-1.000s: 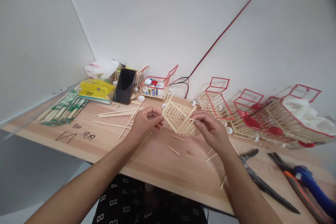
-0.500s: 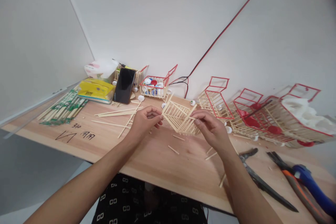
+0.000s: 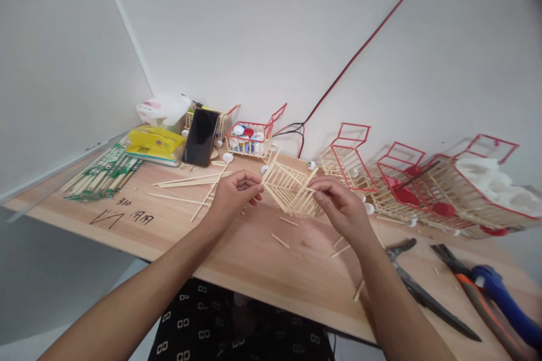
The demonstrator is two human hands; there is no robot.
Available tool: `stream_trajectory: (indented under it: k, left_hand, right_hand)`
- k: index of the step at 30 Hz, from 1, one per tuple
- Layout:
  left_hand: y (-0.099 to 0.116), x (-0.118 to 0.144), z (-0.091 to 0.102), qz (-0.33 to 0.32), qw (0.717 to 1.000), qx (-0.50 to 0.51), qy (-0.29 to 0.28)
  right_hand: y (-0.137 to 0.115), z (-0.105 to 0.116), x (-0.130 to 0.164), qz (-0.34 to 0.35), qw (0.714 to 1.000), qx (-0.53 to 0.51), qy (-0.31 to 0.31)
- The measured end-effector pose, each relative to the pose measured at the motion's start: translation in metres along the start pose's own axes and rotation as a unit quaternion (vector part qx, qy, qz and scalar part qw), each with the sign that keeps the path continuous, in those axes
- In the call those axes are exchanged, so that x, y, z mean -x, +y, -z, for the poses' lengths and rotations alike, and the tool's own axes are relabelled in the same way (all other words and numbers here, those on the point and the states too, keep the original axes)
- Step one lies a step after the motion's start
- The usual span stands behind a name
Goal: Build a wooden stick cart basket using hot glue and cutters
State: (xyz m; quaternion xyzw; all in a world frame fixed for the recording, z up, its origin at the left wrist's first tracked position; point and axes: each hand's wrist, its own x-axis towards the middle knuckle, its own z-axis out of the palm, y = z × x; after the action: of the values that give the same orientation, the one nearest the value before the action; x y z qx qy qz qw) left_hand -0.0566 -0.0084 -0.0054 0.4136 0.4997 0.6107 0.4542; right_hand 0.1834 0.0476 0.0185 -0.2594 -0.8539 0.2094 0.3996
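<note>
Between my hands, above the table, is a small basket frame (image 3: pixel 291 185) built of pale wooden sticks, tilted so its slatted inside shows. My right hand (image 3: pixel 339 198) pinches its right edge between thumb and fingers. At the left edge of the frame, my left hand (image 3: pixel 237 194) has its fingers curled, with the fingertips against or very close to the sticks. Short cut sticks (image 3: pixel 280 241) lie on the table below. Longer loose sticks (image 3: pixel 186 182) are spread beyond my left hand.
Finished stick carts with red trim, such as one full of bottle caps (image 3: pixel 248 141), line the wall. A phone (image 3: pixel 200 138), a yellow packet (image 3: pixel 154 145) and bundled sticks (image 3: pixel 104 175) lie at left. Cutters (image 3: pixel 423 287) and blue-and-orange-handled pliers (image 3: pixel 486 299) rest at right.
</note>
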Motion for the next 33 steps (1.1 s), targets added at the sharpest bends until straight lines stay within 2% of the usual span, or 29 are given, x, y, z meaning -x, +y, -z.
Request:
stream_trajectory:
  k: [5,12,17,33]
  left_hand:
    - [0.0,-0.001,0.001,-0.008,1.0,0.0,-0.004]
    - [-0.001,0.006,-0.003,-0.016,0.999,0.02,-0.027]
    - [-0.003,0.016,-0.013,-0.002,0.998,0.031,-0.056]
    - [-0.002,0.016,-0.018,-0.017,0.999,0.02,-0.043]
  right_hand:
    - [0.002,0.003,0.0,-0.013,1.0,-0.019,0.006]
    - [0.012,0.007,0.001,-0.025,0.998,-0.016,0.064]
    - [0.014,0.005,0.001,-0.023,0.997,-0.012,0.07]
    - [0.006,-0.002,0.0,-0.011,0.999,-0.004,0.038]
